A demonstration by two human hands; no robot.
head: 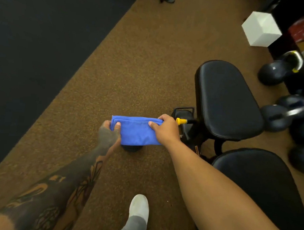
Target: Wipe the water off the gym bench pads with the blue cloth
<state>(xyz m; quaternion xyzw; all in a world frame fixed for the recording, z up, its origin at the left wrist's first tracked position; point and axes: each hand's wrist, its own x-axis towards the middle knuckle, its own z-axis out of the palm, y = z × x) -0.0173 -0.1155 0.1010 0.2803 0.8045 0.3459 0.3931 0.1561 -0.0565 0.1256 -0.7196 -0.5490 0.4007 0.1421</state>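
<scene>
A folded blue cloth (137, 130) hangs in the air over the brown floor, held at both ends. My left hand (109, 135) pinches its left end, and my right hand (166, 128) grips its right end. To the right stands the gym bench, with its black seat pad (231, 99) and, nearer to me, a second black pad (260, 175) partly hidden by my right forearm. Both hands are left of the pads and do not touch them. No water shows on the pads at this distance.
A yellow adjustment knob (181, 121) sticks out of the bench frame just right of my right hand. Several kettlebells (278, 72) crowd the floor at the right. A white box (261, 29) sits far right. My shoe (139, 207) is below; a black mat (46, 39) lies left.
</scene>
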